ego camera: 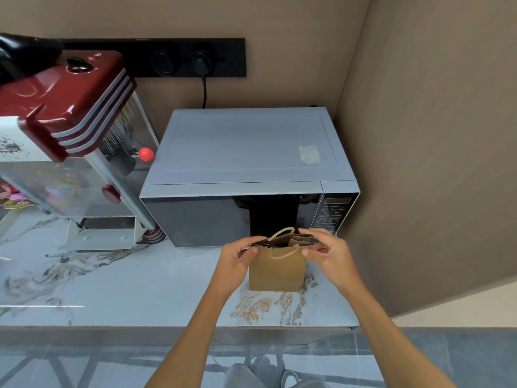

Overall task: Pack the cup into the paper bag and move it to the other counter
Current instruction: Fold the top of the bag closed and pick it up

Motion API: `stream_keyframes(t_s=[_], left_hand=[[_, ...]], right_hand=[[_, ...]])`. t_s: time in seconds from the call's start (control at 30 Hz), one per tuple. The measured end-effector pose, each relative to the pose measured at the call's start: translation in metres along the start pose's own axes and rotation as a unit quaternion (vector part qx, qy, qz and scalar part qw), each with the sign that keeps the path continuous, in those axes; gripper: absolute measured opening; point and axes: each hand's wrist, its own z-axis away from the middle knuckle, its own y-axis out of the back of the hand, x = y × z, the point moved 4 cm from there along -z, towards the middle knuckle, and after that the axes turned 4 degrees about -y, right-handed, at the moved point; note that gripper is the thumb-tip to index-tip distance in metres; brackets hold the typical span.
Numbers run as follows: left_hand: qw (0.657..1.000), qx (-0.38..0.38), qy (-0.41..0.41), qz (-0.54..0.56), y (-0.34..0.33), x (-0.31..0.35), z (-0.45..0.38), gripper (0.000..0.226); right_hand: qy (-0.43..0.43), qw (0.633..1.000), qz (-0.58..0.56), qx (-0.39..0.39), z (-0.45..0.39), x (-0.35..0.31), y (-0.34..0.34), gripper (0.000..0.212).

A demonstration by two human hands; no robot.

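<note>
Two bare forearms reaching up from the bottom edge; left hand [237, 254] pinching the left rim and right hand [326, 249] pinching the right rim of a brown paper bag [275, 271], fingertips clamped on the paper, mouth pulled slightly apart. Standing upright on the marbled counter [126, 281], twine handles up, just in front of the grey microwave [246, 152]. Further left, a red-topped popcorn machine [70, 130]; cup not visible.
</note>
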Motion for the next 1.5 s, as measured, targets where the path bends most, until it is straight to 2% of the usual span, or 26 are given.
stream_keyframes(t_s=[0.23, 0.43, 0.67, 1.0, 1.3, 1.4, 1.5], left_hand=[[1.000, 0.007, 0.001, 0.004, -0.001, -0.002, 0.002, 0.033], [1.000, 0.004, 0.001, 0.023, -0.001, -0.003, 0.003, 0.034], [1.000, 0.006, 0.018, 0.012, 0.001, -0.007, 0.004, 0.038], [0.998, 0.032, 0.049, -0.005, 0.004, -0.005, 0.006, 0.025], [0.987, 0.039, 0.083, 0.132, 0.013, -0.002, 0.010, 0.030], [0.981, 0.053, 0.097, 0.160, 0.011, 0.004, 0.005, 0.019], [0.983, 0.057, 0.111, 0.133, 0.011, 0.006, 0.000, 0.016]], right_hand=[[0.034, 0.999, -0.022, 0.029, 0.003, -0.009, -0.003, 0.037], [-0.001, 0.999, -0.047, 0.027, 0.002, -0.001, -0.003, 0.043], [-0.008, 0.999, -0.013, 0.030, 0.001, 0.008, -0.002, 0.046], [-0.040, 0.993, -0.108, 0.007, 0.000, 0.019, -0.001, 0.032], [-0.063, 0.969, -0.235, -0.054, 0.001, 0.018, 0.001, 0.030], [-0.082, 0.969, -0.227, -0.051, -0.002, 0.013, 0.001, 0.021], [-0.088, 0.979, -0.179, -0.047, -0.005, 0.012, 0.000, 0.014]])
